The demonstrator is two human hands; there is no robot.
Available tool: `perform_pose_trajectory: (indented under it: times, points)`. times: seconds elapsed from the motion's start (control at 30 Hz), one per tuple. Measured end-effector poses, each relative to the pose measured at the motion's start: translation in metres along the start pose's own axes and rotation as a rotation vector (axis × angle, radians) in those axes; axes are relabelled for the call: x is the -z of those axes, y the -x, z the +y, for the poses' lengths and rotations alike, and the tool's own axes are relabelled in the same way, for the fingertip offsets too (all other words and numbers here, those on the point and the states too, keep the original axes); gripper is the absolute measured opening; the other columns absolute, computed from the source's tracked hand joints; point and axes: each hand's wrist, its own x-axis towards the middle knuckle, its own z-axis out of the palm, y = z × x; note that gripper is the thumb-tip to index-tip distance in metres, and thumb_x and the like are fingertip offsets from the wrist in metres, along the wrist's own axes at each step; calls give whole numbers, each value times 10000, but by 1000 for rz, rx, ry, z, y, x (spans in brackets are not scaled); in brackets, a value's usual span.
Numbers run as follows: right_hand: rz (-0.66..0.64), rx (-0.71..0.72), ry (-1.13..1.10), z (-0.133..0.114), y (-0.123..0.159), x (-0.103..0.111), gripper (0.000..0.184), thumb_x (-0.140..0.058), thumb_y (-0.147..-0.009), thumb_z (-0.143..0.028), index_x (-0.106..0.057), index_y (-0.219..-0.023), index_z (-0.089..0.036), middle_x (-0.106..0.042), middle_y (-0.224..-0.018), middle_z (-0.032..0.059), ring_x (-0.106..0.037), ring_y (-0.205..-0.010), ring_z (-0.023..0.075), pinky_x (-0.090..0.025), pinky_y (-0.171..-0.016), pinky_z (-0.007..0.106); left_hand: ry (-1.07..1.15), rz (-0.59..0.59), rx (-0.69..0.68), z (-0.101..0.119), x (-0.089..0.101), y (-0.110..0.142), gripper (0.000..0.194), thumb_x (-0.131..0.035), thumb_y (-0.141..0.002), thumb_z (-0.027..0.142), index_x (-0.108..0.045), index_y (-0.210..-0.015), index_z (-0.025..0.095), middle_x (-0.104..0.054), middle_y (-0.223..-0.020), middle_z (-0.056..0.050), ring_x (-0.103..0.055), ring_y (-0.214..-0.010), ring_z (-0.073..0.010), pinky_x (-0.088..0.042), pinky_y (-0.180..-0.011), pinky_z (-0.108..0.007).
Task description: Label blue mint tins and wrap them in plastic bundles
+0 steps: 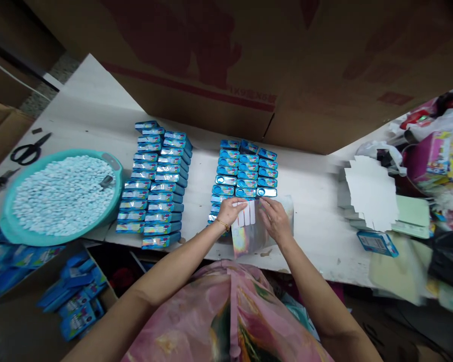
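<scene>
A shiny, iridescent sticker sheet (245, 240) with several white strips lies between my hands, at the front of the table. My left hand (229, 211), with a bracelet at its wrist, pinches the sheet's upper left part beside the strips. On the other side, my right hand (275, 218) has thumb and fingers closed on the sheet; what lies under the fingertips is partly hidden. Just beyond my hands stand rows of small blue tins (247, 173), some with a bright oval on top. My left hand covers part of the nearest ones.
Two columns of blue packs (162, 201) stand to the left. Further left are a turquoise basin (115, 188) of pale tablets with a scoop, and black scissors (30, 151). A large carton (226, 60) walls the back. White cards (372, 193) are stacked at right.
</scene>
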Motion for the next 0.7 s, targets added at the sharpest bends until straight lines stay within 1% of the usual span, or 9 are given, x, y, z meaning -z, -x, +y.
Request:
perform_pose_trajectory:
  times: [0.07,0.13,0.23,0.3,0.4,0.5,0.57,0.63,0.7]
  points:
    - [-36,7,66,2,-6,-5,323,-398,-848,-211,-513,-1149,-191,-547,-1151,94,-478,-1069,213,-411,-890,405,32,-12,-2,0,-1,1,227,-655,-584,326,-659,-726,148,-651,-676,-20,-584,-618,-152,-455,-591,-267]
    - [-60,46,99,5,-7,-14,327,-376,-850,-174,-517,-1145,-180,-544,-1156,97,-462,-1090,214,-409,-894,392,58,-3,8,0,-1,3,240,-658,-580,326,-656,-735,143,-649,-678,-16,-578,-604,-142,-451,-583,-258]
    - [-25,96,88,7,-2,-24,315,-354,-853,-143,-540,-1104,-182,-532,-1178,89,-458,-1104,191,-412,-896,352,65,20,33,-3,-2,2,242,-651,-591,318,-653,-746,133,-647,-672,-15,-573,-590,-134,-448,-573,-249]
    - [3,87,68,3,1,-18,269,-376,-853,-168,-572,-1036,-191,-552,-1148,83,-488,-1062,184,-422,-874,344,-1,33,23,-4,0,0,230,-635,-616,311,-655,-757,130,-654,-684,-23,-579,-605,-142,-449,-580,-254]
    - [0,9,-1,-12,-1,10,181,-438,-833,-216,-612,-878,-193,-611,-999,75,-547,-924,182,-439,-806,335,-214,56,-92,-8,4,-5,202,-583,-680,292,-663,-789,142,-669,-742,-42,-597,-682,-167,-454,-641,-279]
    - [-23,-152,-208,-31,-11,46,149,-475,-804,-230,-609,-755,-189,-610,-828,48,-559,-774,147,-452,-700,280,-388,26,-260,-10,9,-10,194,-534,-730,258,-664,-840,165,-674,-834,-54,-601,-777,-185,-443,-738,-312]
    - [-23,-324,-393,-39,-21,60,128,-514,-767,-250,-604,-700,-190,-592,-750,23,-543,-681,123,-441,-613,245,-416,46,-350,-9,14,-9,216,-551,-724,255,-654,-895,174,-659,-929,-65,-579,-883,-201,-413,-823,-335]
    - [-9,-536,-606,-44,-32,59,121,-564,-714,-287,-606,-664,-185,-574,-663,2,-517,-595,108,-413,-539,229,-355,105,-394,-3,21,-2,253,-530,-749,294,-640,-944,177,-635,-1003,-72,-537,-980,-205,-372,-889,-343]
    - [22,-733,-833,-47,-41,46,149,-610,-655,-322,-612,-650,-173,-551,-580,-15,-489,-528,96,-375,-482,217,-213,99,-369,5,29,8,310,-429,-812,359,-633,-965,183,-627,-1019,-67,-519,-1011,-190,-356,-909,-331]
